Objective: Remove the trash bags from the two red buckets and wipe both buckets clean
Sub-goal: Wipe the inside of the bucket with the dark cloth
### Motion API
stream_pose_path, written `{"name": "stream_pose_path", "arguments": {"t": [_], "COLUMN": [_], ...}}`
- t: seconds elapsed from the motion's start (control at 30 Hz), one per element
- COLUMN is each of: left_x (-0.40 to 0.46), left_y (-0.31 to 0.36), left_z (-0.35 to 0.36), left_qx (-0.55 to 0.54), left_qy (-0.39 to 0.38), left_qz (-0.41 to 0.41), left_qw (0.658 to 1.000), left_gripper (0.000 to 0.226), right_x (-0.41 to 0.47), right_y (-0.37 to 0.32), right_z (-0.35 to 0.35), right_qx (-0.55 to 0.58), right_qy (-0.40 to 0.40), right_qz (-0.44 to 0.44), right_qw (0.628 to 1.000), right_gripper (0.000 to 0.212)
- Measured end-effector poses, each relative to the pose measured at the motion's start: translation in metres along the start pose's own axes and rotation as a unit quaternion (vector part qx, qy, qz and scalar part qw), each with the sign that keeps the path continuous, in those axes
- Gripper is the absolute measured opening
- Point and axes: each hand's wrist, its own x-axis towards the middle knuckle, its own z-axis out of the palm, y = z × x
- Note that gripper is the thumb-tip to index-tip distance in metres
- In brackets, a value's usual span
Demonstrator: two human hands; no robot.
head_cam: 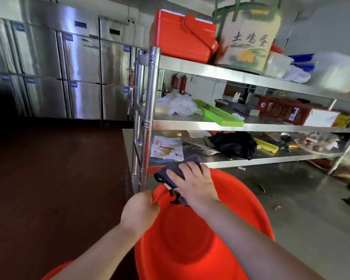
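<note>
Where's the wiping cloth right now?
The dark cloth sits centre of the head view, under the right hand on the red bucket's far rim, near the steel shelf post.

You are standing in the back area of a commercial kitchen or restaurant storeroom. A bank of stainless-steel upright refrigerators (69,73) with small blue door labels is lining the far wall. Beside you, a steel shelving rack (240,124) is holding catering supplies: a red insulated box (180,37), a cardboard egg carton box (249,37) printed with Chinese characters, a green plastic tray (218,115), plastic bags (176,104), packaged goods and a plate of eggs (313,147). Two red fire extinguishers (179,82) are hanging on the white wall behind the rack, and the grey floor (303,209) is gleaming as if wet.
</note>
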Motion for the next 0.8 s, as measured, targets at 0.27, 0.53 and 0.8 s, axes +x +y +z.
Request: {"name": "stream_pose_path", "arguments": {"t": [0.27, 0.53, 0.8], "left_x": [-0.002, -0.012, 0.010], "left_y": [-0.008, 0.000, 0.034], "left_z": [-0.002, 0.000, -0.009], "left_qx": [-0.031, -0.036, 0.096], "left_qy": [0.014, 0.015, 0.089], "left_qz": [-0.036, -0.025, 0.178], "left_qw": [0.999, 0.999, 0.975], "left_gripper": [0.011, 0.016, 0.059], "right_x": [-0.016, -0.050, -0.039], "right_y": [0.046, 0.073, 0.069], "right_z": [0.003, -0.010, -0.020], "right_qx": [-0.033, -0.038, -0.065], "right_qy": [0.006, -0.018, 0.037], "right_qz": [0.139, 0.229, 0.087], "right_qw": [0.990, 0.972, 0.993], "right_gripper": [0.060, 0.053, 0.050]}}
